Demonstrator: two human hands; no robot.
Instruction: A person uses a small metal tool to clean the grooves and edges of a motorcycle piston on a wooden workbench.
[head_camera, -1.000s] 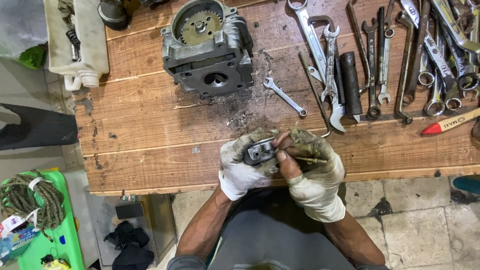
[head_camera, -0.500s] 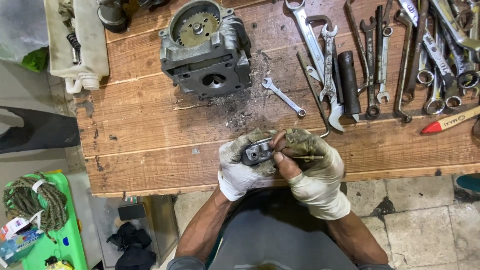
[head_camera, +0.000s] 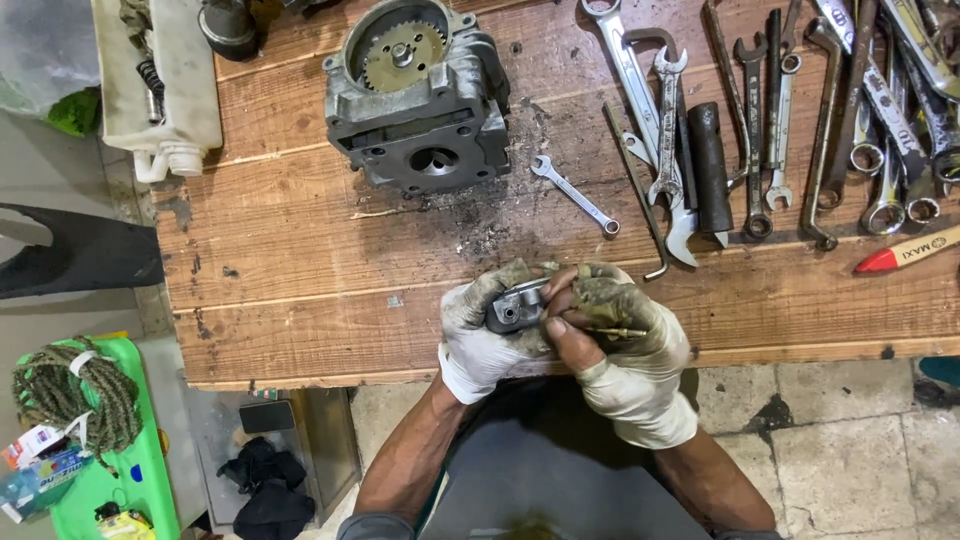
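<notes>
**Holding a small metal part at the bench edge**

Gripping a small grey metal part (head_camera: 517, 307) in my left hand (head_camera: 485, 335), I have the gloved fingers wrapped round it from the left, so that hand is clamped on the part. It sits low in the middle of the frame, right over the near edge of the wooden workbench (head_camera: 300, 300). My right hand (head_camera: 615, 330) presses against the part from the right, bare fingertips poking out of the torn, dirty glove and touching its face. That hand is also closed round a thin brass-coloured rod (head_camera: 615, 331), which lies across the fingers and points right.

Just beyond my hands, a patch of dark grime stains the boards. A small open-ended spanner (head_camera: 573, 194) lies there on a slant, well apart from the part I hold. Further up, centre-left of the frame, stands a grey engine casting (head_camera: 415, 95) with a toothed gear showing in its round top opening. To the upper right, a row of wrenches (head_camera: 760, 130) is spread over the planks, and a red-tipped marker (head_camera: 905, 250) lies at the right edge. At the upper left a white plastic container (head_camera: 165, 80) rests on the bench corner. Below left, on the floor, a coil of rope (head_camera: 65, 390) sits on a green tray (head_camera: 125, 470).
</notes>
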